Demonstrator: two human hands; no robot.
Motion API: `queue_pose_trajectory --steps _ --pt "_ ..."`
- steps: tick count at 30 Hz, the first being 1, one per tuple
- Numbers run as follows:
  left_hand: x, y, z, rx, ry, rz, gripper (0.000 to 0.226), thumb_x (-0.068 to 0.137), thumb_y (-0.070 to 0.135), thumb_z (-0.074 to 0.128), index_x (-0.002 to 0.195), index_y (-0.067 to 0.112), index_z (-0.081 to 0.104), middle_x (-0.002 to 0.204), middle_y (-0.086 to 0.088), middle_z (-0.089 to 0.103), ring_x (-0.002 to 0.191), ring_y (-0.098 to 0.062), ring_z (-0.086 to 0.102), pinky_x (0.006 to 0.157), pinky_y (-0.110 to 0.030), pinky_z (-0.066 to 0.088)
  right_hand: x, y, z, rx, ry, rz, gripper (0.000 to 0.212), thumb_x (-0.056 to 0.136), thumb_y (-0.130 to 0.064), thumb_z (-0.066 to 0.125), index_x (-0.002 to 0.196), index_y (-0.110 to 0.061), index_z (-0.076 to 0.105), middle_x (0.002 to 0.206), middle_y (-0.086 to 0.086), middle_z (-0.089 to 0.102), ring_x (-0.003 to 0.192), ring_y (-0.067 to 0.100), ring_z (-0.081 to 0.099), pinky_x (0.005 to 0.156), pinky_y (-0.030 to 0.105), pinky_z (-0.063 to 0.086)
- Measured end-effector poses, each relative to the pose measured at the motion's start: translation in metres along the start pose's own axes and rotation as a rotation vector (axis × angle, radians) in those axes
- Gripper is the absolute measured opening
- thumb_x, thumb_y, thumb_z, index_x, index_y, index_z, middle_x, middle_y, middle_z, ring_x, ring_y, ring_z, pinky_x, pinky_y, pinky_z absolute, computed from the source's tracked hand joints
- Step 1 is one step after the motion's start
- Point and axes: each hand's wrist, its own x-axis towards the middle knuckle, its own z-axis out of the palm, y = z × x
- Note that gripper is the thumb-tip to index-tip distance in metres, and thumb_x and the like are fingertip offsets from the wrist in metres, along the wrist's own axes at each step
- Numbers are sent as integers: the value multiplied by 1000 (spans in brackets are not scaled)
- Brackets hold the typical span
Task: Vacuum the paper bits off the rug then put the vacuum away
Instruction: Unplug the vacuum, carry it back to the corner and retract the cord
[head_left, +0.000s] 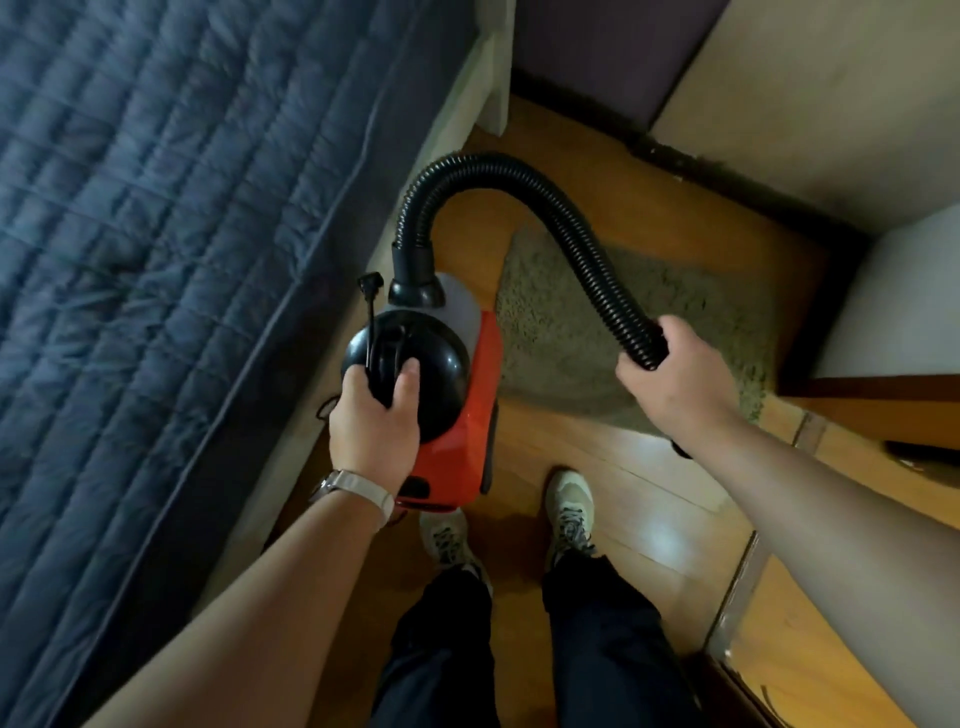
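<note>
The blue quilted bed (156, 260) fills the left side of the frame. Just right of its edge, in the lower middle, the left hand (376, 415) is closed around the black handle on top of the vacuum (470, 415). The fingers curl over the handle and the thumb lies on its right side. The forearm comes up from the lower left and wears a watch (353, 486) at the wrist.

The vacuum has a black round top and an orange body. It is in the middle of the frame, between the bed and the rug (561, 322). Whether it stands on the wooden floor (649, 519) or is lifted, I cannot tell. A black plug (370, 286) sticks up beside the top.

The ribbed black hose (519, 176) rises from the vacuum's front, arches over, and comes down across the rug. The right hand (675, 374), at middle right, grips the hose near its far end with all fingers wrapped around it. This arm reaches in from the lower right. The rug is blurred, so small bits on it cannot be made out. Two light shoes (569, 509) stand at the bottom middle.
</note>
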Motion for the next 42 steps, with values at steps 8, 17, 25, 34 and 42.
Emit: queue_pose_trajectory --steps 8,17,25,34,42 --pt "-57 74 -90 30 6 123 40 89 59 52 87 19 49 77 1 63 69 -19 64 64 -46 58 -54 -65 -128 194 182 15 27 88 -33 67 103 -23 46 82 -8 55 72 14 60 54 32 51" --pt "-121 138 -166 30 -13 245 45 87 60 54 91 15 49 74 -1 62 64 -18 62 59 -46 57 -138 -146 -209 533 185 -17 29 88 -19 69 108 -16 50 85 -2 54 66 7 52 42 10 40" --pt "-152 162 -215 -85 24 362 39 92 54 52 93 15 47 76 -1 63 66 -17 63 59 -47 57 -189 -219 -240 670 153 -242 22 89 -19 69 102 -20 52 84 14 66 60 18 59 43 11 43" --pt "-164 162 -256 -160 90 422 33 92 50 55 89 18 47 71 1 65 59 -14 64 54 -43 56 -212 -279 -247 848 -15 -474 17 86 -12 67 87 1 55 67 12 62 63 20 62 63 28 54" --pt "-165 161 -269 -115 260 368 35 90 50 57 85 17 46 67 2 62 58 -16 61 55 -43 54 -197 -296 -254 753 -27 -602 16 84 -5 67 85 1 52 71 21 58 60 22 58 57 29 51"
